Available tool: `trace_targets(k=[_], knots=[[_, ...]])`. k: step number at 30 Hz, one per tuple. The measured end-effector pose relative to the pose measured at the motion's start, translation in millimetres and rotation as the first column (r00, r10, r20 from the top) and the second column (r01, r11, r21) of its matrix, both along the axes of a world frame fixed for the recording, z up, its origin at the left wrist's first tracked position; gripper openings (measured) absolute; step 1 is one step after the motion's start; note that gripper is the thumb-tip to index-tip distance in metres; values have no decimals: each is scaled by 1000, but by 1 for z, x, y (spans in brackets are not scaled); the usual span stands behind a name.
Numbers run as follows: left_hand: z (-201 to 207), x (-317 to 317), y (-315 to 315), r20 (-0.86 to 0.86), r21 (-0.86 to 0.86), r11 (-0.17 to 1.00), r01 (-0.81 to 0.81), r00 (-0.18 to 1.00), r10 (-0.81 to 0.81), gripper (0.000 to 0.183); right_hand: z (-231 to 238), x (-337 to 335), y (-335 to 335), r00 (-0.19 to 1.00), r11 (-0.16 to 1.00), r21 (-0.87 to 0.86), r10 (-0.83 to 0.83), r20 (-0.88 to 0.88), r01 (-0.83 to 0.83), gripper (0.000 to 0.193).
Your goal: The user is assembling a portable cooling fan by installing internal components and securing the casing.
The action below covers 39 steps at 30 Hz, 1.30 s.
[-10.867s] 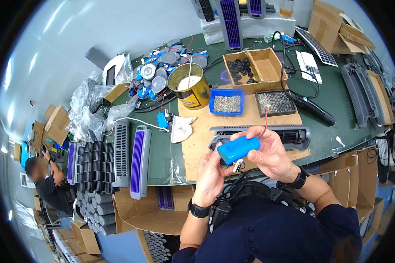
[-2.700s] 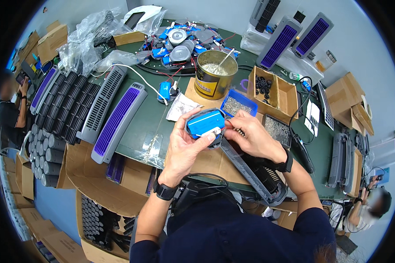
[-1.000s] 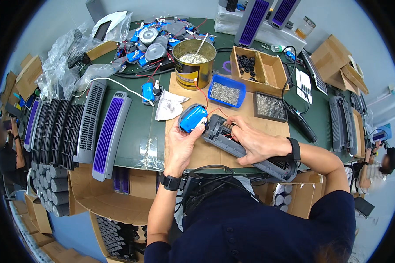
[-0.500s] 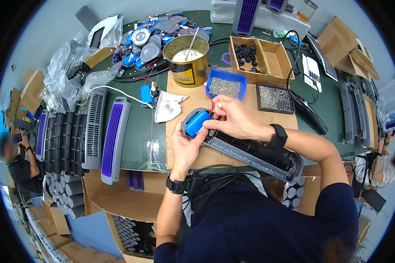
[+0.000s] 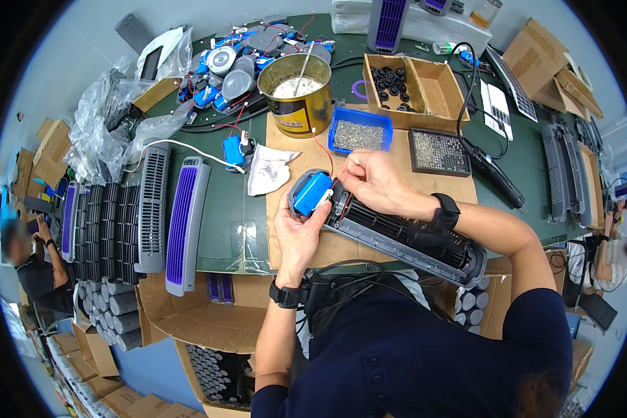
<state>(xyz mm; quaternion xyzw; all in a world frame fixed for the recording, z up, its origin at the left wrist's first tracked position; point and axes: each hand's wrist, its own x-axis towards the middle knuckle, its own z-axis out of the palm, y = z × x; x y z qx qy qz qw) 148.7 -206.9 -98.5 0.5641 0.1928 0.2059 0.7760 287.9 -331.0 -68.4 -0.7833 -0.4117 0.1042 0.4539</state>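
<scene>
my left hand [image 5: 296, 233] was clamped round the grey-backed blue pack [image 5: 313, 193], thumb pressed on its front, holding it tilted just beside the left end of the long grey housing [image 5: 404, 245]. my right hand [image 5: 376, 180] was at that same end, thumb and fingertips drawn together; i could not tell from here whether a lead was pinched between them. a thin red wire [image 5: 325, 149] ran up from beside the pack, its white plug loose over the cardboard sheet [image 5: 282, 153]. the housing lay slantwise, black roller inside, beneath my right forearm. as i judged it, the step in hand was sorting the leads between pack and housing, and the next move called for a steady left grip and a fine right pinch, no wire caught under the housing's edge.
</scene>
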Motion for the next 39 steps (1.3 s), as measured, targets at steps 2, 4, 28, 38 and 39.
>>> trace_targets(k=[2,4,28,38,39], knots=[[-5,-2,0,31,-7,1000,-25,999,25,51,19,-8,4,984,994,-98,27,-179,-45,44],[-7,0,-2,43,1,1000,-28,999,28,51,11,-6,3,982,998,-37,34,-186,-42,41],[-10,3,-12,50,102,987,-125,991,120,49,1,-6,9,990,996,93,18,-139,-5,26],[-12,6,-13,22,202,969,-141,990,139,51,11,-8,13,992,1000,0,8,-125,-8,32],[-14,6,-13,31,206,968,-145,989,142,51,11,-8,13,992,1000,0,10,-126,-10,32]])
